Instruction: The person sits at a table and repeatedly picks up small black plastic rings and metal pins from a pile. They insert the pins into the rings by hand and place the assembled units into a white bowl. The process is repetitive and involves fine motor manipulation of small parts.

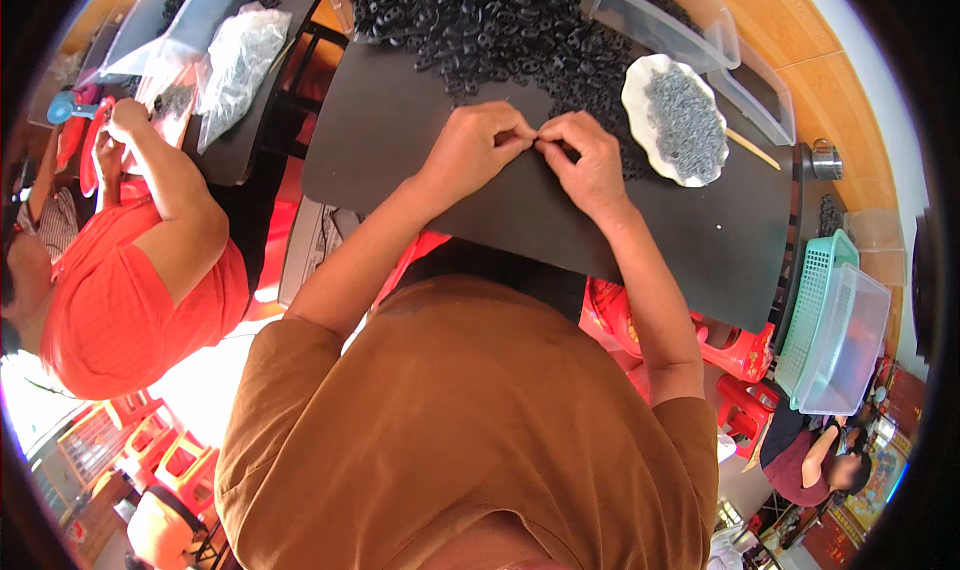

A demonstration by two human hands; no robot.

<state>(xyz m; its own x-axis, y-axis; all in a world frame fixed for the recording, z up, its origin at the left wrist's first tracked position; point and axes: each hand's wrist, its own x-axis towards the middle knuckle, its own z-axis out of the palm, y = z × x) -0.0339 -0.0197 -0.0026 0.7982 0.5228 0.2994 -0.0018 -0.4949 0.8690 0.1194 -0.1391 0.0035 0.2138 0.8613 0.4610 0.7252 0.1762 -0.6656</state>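
Over the dark table (pixel 380 120), my left hand (pixel 482 145) and my right hand (pixel 583 158) meet fingertip to fingertip. Both are closed in a pinch around something small and dark that the fingers mostly hide. Just beyond them spreads a big heap of small black plastic parts (pixel 470 20), some with holes through them. To the right of my right hand stands a white scalloped plate (pixel 637 100) with many tiny grey metal pieces (pixel 688 120) on it. A thin wooden stick (pixel 752 148) pokes out from beside the plate.
Clear plastic bins (pixel 665 22) stand along the far right edge. A metal cup (pixel 826 160), a green basket (pixel 815 300) and a clear tub (pixel 850 345) are at the right. On the left, a person in red (pixel 150 280) works by a plastic bag (pixel 240 60). Red stools (pixel 185 470) stand behind.
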